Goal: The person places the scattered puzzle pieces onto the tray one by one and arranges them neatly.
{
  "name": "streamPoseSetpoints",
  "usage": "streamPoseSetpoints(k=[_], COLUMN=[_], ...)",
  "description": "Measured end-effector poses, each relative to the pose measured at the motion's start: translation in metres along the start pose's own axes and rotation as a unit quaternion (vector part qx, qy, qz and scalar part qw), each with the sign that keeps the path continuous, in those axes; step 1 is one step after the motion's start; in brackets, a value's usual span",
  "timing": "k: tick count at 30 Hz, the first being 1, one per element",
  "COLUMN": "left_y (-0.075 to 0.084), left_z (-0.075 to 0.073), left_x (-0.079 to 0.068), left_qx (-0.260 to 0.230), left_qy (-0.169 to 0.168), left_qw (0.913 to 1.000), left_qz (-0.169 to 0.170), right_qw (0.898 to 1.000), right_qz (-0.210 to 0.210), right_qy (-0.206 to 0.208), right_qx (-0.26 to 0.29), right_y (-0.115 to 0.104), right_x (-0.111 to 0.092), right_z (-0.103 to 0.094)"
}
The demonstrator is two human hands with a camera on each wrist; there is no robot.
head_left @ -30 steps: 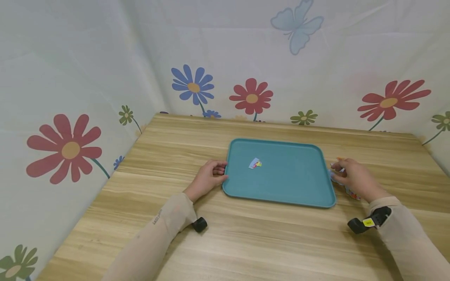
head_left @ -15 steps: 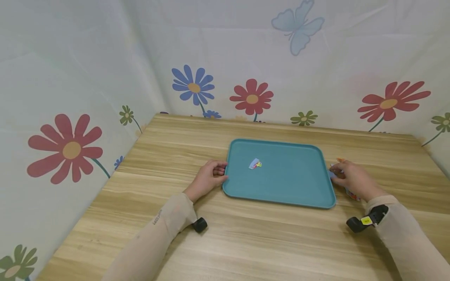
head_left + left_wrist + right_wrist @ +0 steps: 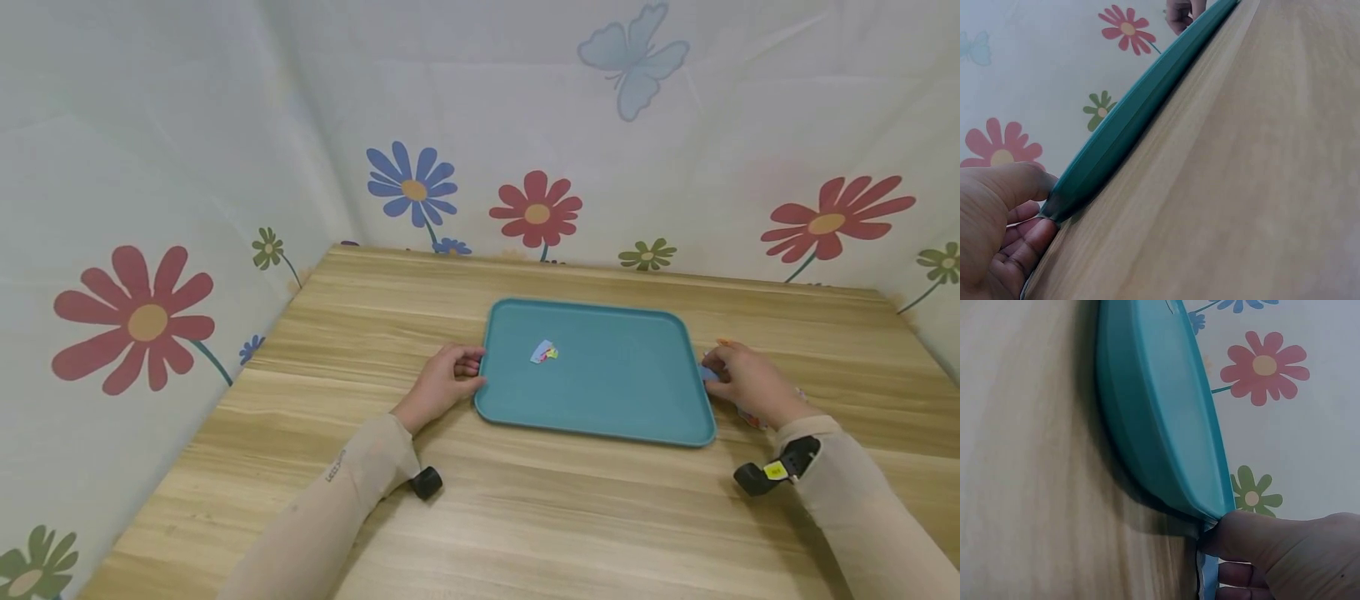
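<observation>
The teal tray lies on the wooden table. My left hand grips its left rim; in the left wrist view, the thumb sits on the rim with the fingers curled below. Toward the tray's left side lies a small light-blue puzzle piece with red and yellow print. At the right rim, my right hand pinches another light-blue puzzle piece, its thumb tip close against the tray. More colourful pieces lie on the table, mostly hidden under this hand.
The wooden table runs back to a white curtain printed with flowers and a butterfly. Each wrist wears a black camera mount, the left and the right both near the table top.
My right hand has moved slightly left, closer to the tray's right rim, and its fingers have drawn in on the light-blue piece. The left hand and the tray look still.
</observation>
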State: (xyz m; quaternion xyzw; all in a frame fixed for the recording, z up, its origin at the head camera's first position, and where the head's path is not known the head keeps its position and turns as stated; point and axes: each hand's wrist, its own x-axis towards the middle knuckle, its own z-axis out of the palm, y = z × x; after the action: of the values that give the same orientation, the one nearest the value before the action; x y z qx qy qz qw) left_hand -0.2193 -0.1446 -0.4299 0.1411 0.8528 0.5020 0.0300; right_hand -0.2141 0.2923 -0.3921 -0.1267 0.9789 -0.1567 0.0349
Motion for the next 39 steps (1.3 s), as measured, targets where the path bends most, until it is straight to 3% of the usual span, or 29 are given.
streamPoseSetpoints(k=[18,30,39], left_y=[0.0,0.002,0.004], left_z=[0.001,0.0,0.0], left_x=[-0.002,-0.001,-0.001], left_qx=[-0.001,-0.005,0.0], left_qy=[-0.003,-0.004,-0.002], left_qw=[1.0,0.9999,0.9999], left_qz=[-0.01,-0.011,-0.015], right_qw=[1.0,0.999,0.999], right_qz=[0.022,0.006,0.001], right_qy=[-0.002,0.032,0.035], right_qx=[0.017,0.018,0.027], right_y=[0.004,-0.001,-0.013], right_x=[0.0,-0.002,0.003], right_z=[-0.004,-0.018,-0.034])
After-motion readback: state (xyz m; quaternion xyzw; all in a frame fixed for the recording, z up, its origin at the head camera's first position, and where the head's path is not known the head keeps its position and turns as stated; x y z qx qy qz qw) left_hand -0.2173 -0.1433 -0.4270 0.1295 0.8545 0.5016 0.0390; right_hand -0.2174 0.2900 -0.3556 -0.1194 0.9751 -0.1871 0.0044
